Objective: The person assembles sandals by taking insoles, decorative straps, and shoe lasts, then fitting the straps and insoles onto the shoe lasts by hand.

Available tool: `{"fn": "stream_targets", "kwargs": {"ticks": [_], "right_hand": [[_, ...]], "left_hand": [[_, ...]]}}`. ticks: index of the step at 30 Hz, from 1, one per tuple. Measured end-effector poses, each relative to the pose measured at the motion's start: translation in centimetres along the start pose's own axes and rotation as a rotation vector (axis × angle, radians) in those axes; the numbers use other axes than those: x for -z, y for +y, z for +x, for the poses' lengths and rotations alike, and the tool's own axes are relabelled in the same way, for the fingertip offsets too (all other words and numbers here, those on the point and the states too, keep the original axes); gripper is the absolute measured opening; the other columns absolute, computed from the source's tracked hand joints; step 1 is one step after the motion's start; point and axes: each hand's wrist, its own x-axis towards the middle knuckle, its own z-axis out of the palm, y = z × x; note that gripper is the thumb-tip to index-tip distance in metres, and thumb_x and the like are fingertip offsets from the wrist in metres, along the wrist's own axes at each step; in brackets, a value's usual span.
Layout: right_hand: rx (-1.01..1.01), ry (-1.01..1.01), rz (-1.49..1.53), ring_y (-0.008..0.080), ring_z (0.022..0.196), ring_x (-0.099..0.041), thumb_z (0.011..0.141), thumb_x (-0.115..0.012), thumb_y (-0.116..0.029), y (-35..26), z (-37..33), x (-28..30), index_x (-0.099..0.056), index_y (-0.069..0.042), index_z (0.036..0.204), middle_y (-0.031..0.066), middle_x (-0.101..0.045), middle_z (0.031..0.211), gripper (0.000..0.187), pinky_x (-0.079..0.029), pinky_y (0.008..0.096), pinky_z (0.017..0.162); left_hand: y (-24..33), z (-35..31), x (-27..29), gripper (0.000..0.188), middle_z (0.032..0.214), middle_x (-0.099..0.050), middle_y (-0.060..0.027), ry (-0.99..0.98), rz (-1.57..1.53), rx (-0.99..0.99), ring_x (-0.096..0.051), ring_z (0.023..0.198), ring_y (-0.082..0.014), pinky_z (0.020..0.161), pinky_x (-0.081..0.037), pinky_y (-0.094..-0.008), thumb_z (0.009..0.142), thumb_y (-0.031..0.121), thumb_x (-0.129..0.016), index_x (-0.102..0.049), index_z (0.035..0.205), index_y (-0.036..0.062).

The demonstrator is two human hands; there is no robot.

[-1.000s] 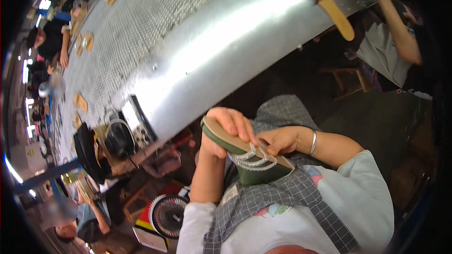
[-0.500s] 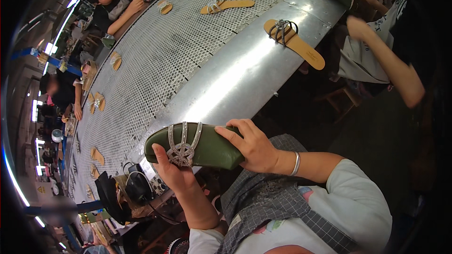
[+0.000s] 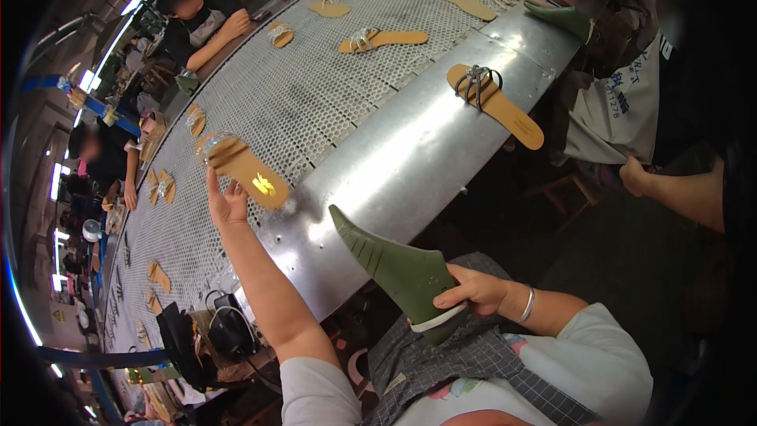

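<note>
My left hand [image 3: 229, 203] reaches out over the mesh belt, its fingers closed on the toe end of a sandal [image 3: 251, 173]. That sandal has a tan sole with a shiny gold mark and glittering rhinestone straps. Close to my body, my right hand [image 3: 475, 290] grips a green shoe last [image 3: 402, 264] by its thick heel end. The last's narrow toe tips up and leftward, and thin slits run along its side. A pale band circles it near my fingers. Nothing is strapped on the last.
The mesh conveyor belt [image 3: 315, 102] carries several tan sandals and soles. On its metal edge [image 3: 394, 150] lies a dark-strapped sandal [image 3: 493, 102], with another green last [image 3: 560, 20] farther back. A black device [image 3: 231, 325] stands at left. Co-workers sit across and at right.
The rhinestone straps were around the green last in both hands; now the last is bare. My left hand has moved forward and left with the sandal, and my right hand has tilted the last.
</note>
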Motion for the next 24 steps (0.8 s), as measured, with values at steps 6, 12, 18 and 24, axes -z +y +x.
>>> {"fn": "stream_targets", "kwargs": {"ticks": [6,12,18,24], "right_hand": [[0.530,0.319,-0.716,0.0235,0.112,-0.046,0.072,-0.069,-0.010,-3.9,1.1,-0.3,-0.035,-0.007,0.135,0.0124,-0.046,0.123,0.071,-0.035,0.0333,0.098],[0.565,0.775,-1.555,0.0345,0.104,-0.046,0.068,-0.069,-0.015,-7.8,5.3,-0.8,-0.043,-0.018,0.131,0.0190,-0.048,0.115,0.068,-0.037,0.0382,0.094],[0.775,0.778,-1.531,0.0312,0.104,-0.050,0.076,-0.067,-0.018,-8.5,8.0,2.0,-0.049,-0.006,0.124,0.0154,-0.057,0.109,0.052,-0.039,0.0371,0.091],[1.048,0.964,-0.720,0.0115,0.087,-0.055,0.086,-0.059,-0.014,-6.6,3.5,7.4,-0.056,-0.002,0.105,0.0044,-0.059,0.097,0.023,-0.043,0.0228,0.079]], "left_hand": [[-9.0,-3.0,1.1,0.034,0.093,-0.056,-0.0030,0.424,0.245,-0.336,-0.050,0.067,-0.0094,0.062,-0.042,-0.0209,0.082,0.013,-0.062,-0.049,0.113,0.0074],[-7.5,-4.9,-1.8,0.027,0.084,-0.055,0.0006,0.179,-0.086,-0.091,-0.051,0.067,-0.0085,0.057,-0.042,-0.0196,0.080,0.006,-0.061,-0.052,0.106,0.0091],[-7.8,-4.9,-2.0,0.033,0.087,-0.055,-0.0002,0.204,-0.051,-0.022,-0.050,0.072,-0.0101,0.061,-0.043,-0.0230,0.080,0.008,-0.061,-0.051,0.111,0.0100],[-7.4,-5.3,-3.0,0.049,0.087,-0.052,-0.0046,0.258,-0.073,-0.019,-0.050,0.069,-0.0103,0.057,-0.042,-0.0206,0.078,0.003,-0.061,-0.039,0.121,0.0085]]}}
